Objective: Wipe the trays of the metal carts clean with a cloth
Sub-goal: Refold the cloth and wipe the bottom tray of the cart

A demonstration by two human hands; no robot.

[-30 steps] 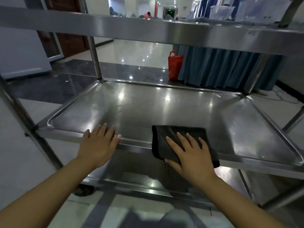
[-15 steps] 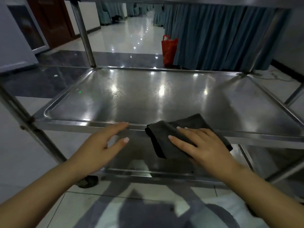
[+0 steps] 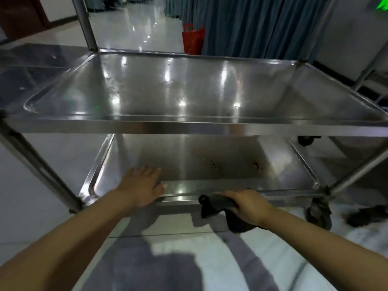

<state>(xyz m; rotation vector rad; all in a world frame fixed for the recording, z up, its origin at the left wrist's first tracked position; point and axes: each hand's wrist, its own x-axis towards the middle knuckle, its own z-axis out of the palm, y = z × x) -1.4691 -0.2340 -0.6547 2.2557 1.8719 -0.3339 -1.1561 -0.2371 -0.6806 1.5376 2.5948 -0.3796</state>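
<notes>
Metal cart (image 3: 29, 156), steel frame, two trays seen one above the other.

Upper tray (image 3: 189, 89): wide, shallow, shiny, marked with light reflections; nothing is seen lying on it.

Lower tray (image 3: 210, 160): sits near the floor; dark specks of dirt (image 3: 214, 164) are spread over its middle and right part.

Left hand (image 3: 142, 185): laid flat, fingers straight and together, palm down on the near left part of the lower tray, thumb against the near rim.

Right hand (image 3: 247, 204): fingers curled and clamped round a dark cloth (image 3: 216, 203), held at the near rim of the lower tray, right of centre. Part of the cloth hangs down below the hand, in front of the rim.

Wheel (image 3: 319, 211): dark, at the near right leg of the cart.

Background: red bag (image 3: 193, 38) on the glossy floor (image 3: 130, 26), set beside blue-grey curtains (image 3: 252, 22) beyond the far edge of the upper tray.
</notes>
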